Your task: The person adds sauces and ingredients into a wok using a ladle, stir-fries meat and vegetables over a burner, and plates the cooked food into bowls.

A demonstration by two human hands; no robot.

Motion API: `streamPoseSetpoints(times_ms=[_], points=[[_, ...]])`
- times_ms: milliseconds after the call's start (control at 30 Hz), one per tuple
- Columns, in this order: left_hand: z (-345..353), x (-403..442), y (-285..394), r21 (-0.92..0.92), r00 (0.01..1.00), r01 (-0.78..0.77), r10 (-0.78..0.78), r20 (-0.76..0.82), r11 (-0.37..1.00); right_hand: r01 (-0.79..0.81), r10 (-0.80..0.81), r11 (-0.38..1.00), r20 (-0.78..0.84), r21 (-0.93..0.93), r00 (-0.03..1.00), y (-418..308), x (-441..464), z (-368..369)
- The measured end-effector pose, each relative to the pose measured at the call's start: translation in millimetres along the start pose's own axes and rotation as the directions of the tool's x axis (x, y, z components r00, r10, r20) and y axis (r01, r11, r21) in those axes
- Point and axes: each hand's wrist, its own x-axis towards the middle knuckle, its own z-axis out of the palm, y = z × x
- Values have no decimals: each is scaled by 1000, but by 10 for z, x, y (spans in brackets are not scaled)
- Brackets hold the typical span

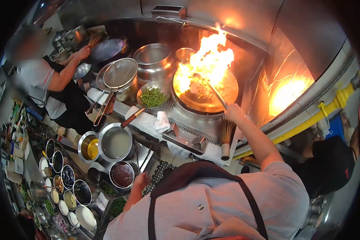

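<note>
My right hand (235, 113) grips the metal handle of a long wok ladle (217, 94) that reaches into a wok (228, 98). Tall flames (208, 60) rise from the wok and cover most of the food and the ladle's head. My left hand (140, 182) hangs low with curled fingers, beside a pot of dark reddish liquid (122, 175); anything inside the fingers is hidden. Left of the wok, green beans (153, 97) lie in a perforated strainer. A bamboo brush (225, 140) stands by the stove's front edge, below my right forearm.
A large pot of cloudy liquid (116, 143) and a pot of yellow oil (93, 149) stand left. Mesh strainers (120, 73) rest by a steel pot (152, 56). Several ingredient containers (83, 192) fill the lower left. Co-workers (66, 90) are at left and right. A yellow pipe (300, 128) runs along the right.
</note>
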Motion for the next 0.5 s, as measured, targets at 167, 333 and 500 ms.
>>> streamPoseSetpoints(times_ms=[167, 333, 500], points=[[-275, 252, -325, 101, 998, -10, 4, 60, 995, -18, 59, 944, -114, 331, 992, 96, -975, -104], [-364, 257, -577, 729, 975, -208, 195, 104, 652, -16, 98, 873, -142, 488, 985, 522, -1836, 131], [-377, 457, -473, 927, 923, -318, 288, 255, 199, -131, 139, 910, 7, 392, 990, 575, -2031, -257]])
